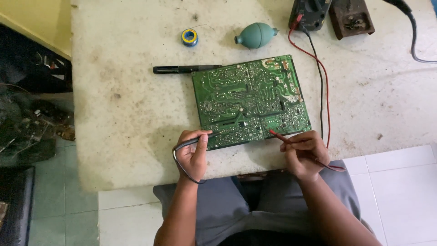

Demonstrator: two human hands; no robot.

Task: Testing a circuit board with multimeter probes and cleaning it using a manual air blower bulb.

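Item: green circuit board (250, 102), solder side up, lying flat on a stained white worktable (118, 114). It sits slightly rotated, near the table's front edge, directly ahead of both hands and between them.

Left hand (195, 154): closed around a black test probe (200, 138), held like a pen. The probe tip rests on the board's lower left edge; the hand itself lies on the table just below that corner. A black lead (180, 161) loops from the probe under the hand.

Right hand (304, 152): closed in a pinch on a red test probe (278, 135). The tip touches the board near its lower right corner; the hand sits just off the board's front edge, over the table rim. A red lead (327, 114) trails out behind the hand and runs up the table on the right side of the board, beside a black wire.

Other contents of the table:
- Multimeter (310, 12), dark case, at the far edge, both leads running to it.
- Brown rusty block (351, 17), just right of the meter.
- Teal rubber blower bulb (255, 35), beyond the board's far edge.
- Small solder spool (190, 37), blue and yellow, left of the bulb.
- Black slender tool (180, 69), lying flat, its end meeting the board's far left corner.

Below the table: grey trousers (273, 200) of the seated person, white floor tiles.
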